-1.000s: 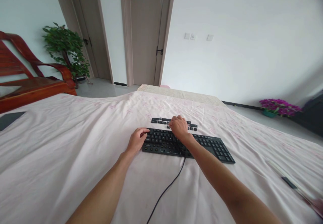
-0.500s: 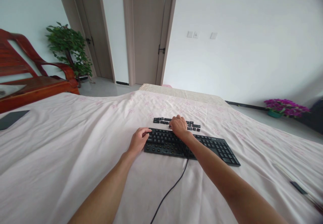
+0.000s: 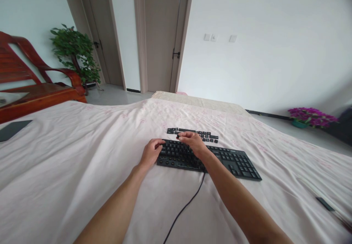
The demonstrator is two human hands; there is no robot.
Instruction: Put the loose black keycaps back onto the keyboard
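Note:
A black keyboard [image 3: 242, 163] lies on the pink-white sheet, with keycaps gone from its near-left rows so the round mounts show. My left hand [image 3: 151, 151] grips its far-left corner between thumb and fingers. Above the keyboard's far edge, my right hand [image 3: 192, 142] pinches a small black keycap [image 3: 178, 136] between thumb and forefinger. Beyond the keyboard lie several loose keycaps [image 3: 216, 137] in rows, with a long spacebar [image 3: 187, 130] among them. The right hand hides part of these rows.
The keyboard's black cable [image 3: 184, 207] runs toward me over the bedsheet [image 3: 96, 170]. A dark flat object [image 3: 13, 129] lies at the left edge. At the right is a slim tool with a black section [image 3: 325, 204]. A wooden chair [image 3: 41, 93] stands far left.
My right hand has moved left from over the loose keycaps, and a keycap now shows between its fingertips. My left hand stays at the keyboard's corner.

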